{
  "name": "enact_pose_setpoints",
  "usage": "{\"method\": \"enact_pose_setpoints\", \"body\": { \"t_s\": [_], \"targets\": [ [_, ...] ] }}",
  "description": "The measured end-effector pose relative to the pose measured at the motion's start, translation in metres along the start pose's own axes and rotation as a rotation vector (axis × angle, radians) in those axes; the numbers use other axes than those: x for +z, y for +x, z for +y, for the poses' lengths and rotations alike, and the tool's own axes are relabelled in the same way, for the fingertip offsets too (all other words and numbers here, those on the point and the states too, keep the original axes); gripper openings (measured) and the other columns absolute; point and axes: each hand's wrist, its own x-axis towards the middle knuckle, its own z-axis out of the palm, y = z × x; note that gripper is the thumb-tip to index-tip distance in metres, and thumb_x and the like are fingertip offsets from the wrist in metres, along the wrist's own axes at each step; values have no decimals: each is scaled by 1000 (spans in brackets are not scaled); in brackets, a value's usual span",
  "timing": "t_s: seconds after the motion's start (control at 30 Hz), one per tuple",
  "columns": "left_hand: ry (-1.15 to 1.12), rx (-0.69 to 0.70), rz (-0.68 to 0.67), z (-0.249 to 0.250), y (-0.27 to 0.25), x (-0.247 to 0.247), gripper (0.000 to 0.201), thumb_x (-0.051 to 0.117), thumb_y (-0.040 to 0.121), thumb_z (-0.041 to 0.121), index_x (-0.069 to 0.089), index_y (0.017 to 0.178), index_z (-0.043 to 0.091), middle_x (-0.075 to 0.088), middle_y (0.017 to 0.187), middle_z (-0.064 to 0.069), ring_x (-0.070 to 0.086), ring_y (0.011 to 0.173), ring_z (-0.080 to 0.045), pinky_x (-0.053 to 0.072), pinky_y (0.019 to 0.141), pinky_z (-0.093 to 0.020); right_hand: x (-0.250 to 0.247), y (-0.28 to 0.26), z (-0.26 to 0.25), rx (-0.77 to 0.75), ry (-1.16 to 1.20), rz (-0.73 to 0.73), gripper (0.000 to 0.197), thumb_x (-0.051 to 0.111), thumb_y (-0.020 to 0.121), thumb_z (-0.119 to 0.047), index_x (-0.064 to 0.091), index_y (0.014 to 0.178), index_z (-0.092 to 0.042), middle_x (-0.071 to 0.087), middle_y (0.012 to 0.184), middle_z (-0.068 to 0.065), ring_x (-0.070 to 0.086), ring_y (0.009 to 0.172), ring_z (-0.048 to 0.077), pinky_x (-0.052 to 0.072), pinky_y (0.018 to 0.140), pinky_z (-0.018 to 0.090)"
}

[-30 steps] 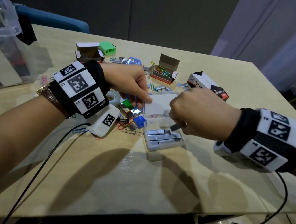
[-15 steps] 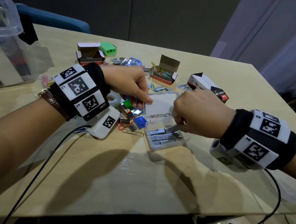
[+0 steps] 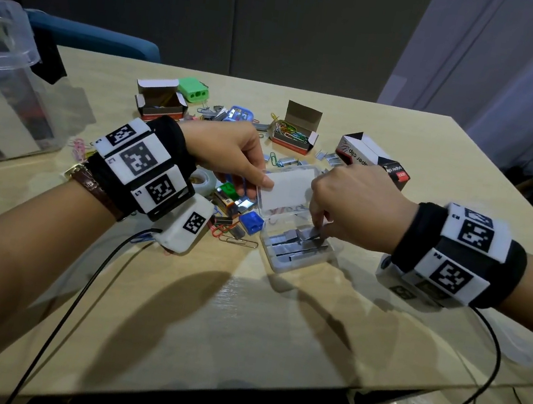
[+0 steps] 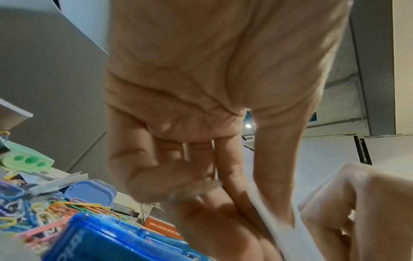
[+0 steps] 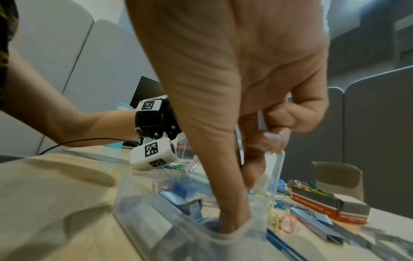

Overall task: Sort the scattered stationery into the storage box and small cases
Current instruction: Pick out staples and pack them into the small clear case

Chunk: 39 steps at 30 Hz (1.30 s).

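**Staples going into the small clear case**

I see my left hand [image 3: 231, 151] pinching the raised lid of the small clear plastic hinged case [image 3: 290, 240], thumb and fingers [image 3: 263, 180] pressed on the lid's left edge; the left wrist view shows the same pinch on a thin white edge. My right hand [image 3: 354, 204] is down in the case's tray, fingers [image 5: 232, 217] curled and bunched, tips on a silver staple strip [image 3: 313, 235]. I can't tell if they pinch it or just press it. More staple strips lie in rows in the tray.

The case sits mid-desk on the light wooden desk [image 3: 240, 319]. Just left of it: a small blue plastic sharpener [image 3: 252, 222], a green one [image 3: 228, 190], loose coloured paper clips [image 3: 238, 242], a tape roll [image 3: 201, 181]. Behind it: an open cardboard box of coloured paper clips [image 3: 294, 133], another open cardboard box [image 3: 160, 101], a green plastic block with holes [image 3: 193, 90], a blue lidded case [image 3: 241, 114], a black-and-white paper clip carton [image 3: 373, 160]. The large clear plastic storage box [image 3: 2, 86] stands at the far left, well apart.
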Motion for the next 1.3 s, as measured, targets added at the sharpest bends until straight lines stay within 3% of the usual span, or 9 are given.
{"method": "enact_pose_setpoints", "body": {
  "t_s": [0.2, 0.27, 0.33, 0.47, 0.63, 0.77, 0.9, 1.03, 1.3],
  "targets": [
    [-15, -7, -6, 0, -1, -1, 23, 64, 87, 30, 73, 86, 9, 73, 72, 2, 63, 61, -4, 46, 61, -21, -1, -3, 3, 26, 49, 16, 8, 72, 85, -39, 73, 91, -35, 66, 90, -11, 63, 89, 18, 23, 46, 22],
    [-7, -18, 2, 1, -1, -1, 22, 63, 87, 30, 73, 84, 10, 72, 69, 4, 62, 58, -2, 45, 55, -16, -1, -4, 7, 37, 43, 30, 8, 70, 87, -37, 73, 94, -35, 66, 94, -10, 63, 91, 18, 20, 45, 24],
    [-1, -20, 4, 2, 0, 0, 21, 63, 88, 29, 72, 83, 11, 72, 68, 5, 61, 56, -1, 44, 53, -14, -1, -6, 9, 53, 37, 23, 7, 68, 88, -36, 72, 93, -34, 66, 96, -10, 63, 91, 19, 20, 45, 24],
    [-14, -7, -1, 1, 1, 0, 24, 64, 88, 29, 73, 84, 7, 74, 76, -1, 64, 65, -8, 47, 63, -23, 6, -6, 7, 37, 46, 20, 7, 69, 86, -38, 73, 91, -33, 67, 99, -9, 63, 92, 20, 21, 47, 24],
    [-2, -11, 3, 1, 3, 0, 23, 63, 87, 30, 72, 83, 9, 73, 73, 2, 64, 65, -7, 46, 57, -17, 8, -5, 7, 46, 68, 37, 5, 69, 86, -36, 72, 85, -31, 66, 92, -7, 63, 86, 22, 23, 47, 23],
    [-4, -15, 5, 1, 3, 0, 26, 64, 85, 32, 73, 85, 8, 73, 71, 3, 63, 60, -4, 45, 52, -14, 4, -8, 11, 25, 134, 74, 9, 66, 88, -32, 74, 89, -36, 66, 90, -13, 60, 85, 15, 22, 47, 23],
    [-10, -22, -4, 2, 4, 0, 37, 63, 74, 40, 72, 87, 6, 72, 69, 4, 64, 60, -3, 46, 56, -17, 3, -9, 14, -53, 265, 73, 13, 69, 84, -45, 74, 94, -38, 64, 85, -18, 50, 73, 3, 22, 48, 21],
    [-6, -17, -5, 3, 5, 0, 24, 63, 82, 33, 71, 83, 10, 72, 67, 5, 64, 61, -4, 48, 56, -17, 12, -5, 5, -65, 322, 90, 33, 66, 76, -66, 72, 84, -35, 64, 80, -14, 57, 73, 8, 24, 48, 23],
    [7, -18, 12, 4, 5, 0, 20, 63, 87, 29, 71, 81, 12, 72, 67, 6, 64, 60, -3, 48, 55, -15, 20, -1, 3, -73, 309, 111, 29, 61, 85, -58, 73, 87, -31, 66, 86, -13, 57, 76, 9, 28, 48, 23]
  ]
}}
